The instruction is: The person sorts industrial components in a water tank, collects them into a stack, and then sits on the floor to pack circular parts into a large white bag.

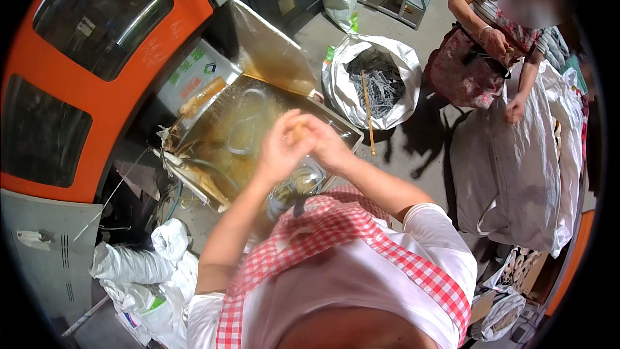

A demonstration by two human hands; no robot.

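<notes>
My left hand [284,147] and my right hand [327,147] meet in front of me, fingers curled in toward each other and touching. Something small and yellowish may sit between them, but the fingers hide it and it is too small to name. Below them is an open metal bin [213,119] with a stained, yellow-brown inside. A loop of clear tubing or wire [248,119] lies in the bin. At its near side, partly behind my wrists, are clear coiled or rounded pieces [294,184].
An orange machine [116,32] with dark windows stands at left. A white sack [336,81] of grey strips, with a stick [368,113] across it, is ahead right. Another person [491,32] stands behind a big white bag [500,168]. White sacks [139,265] lie lower left.
</notes>
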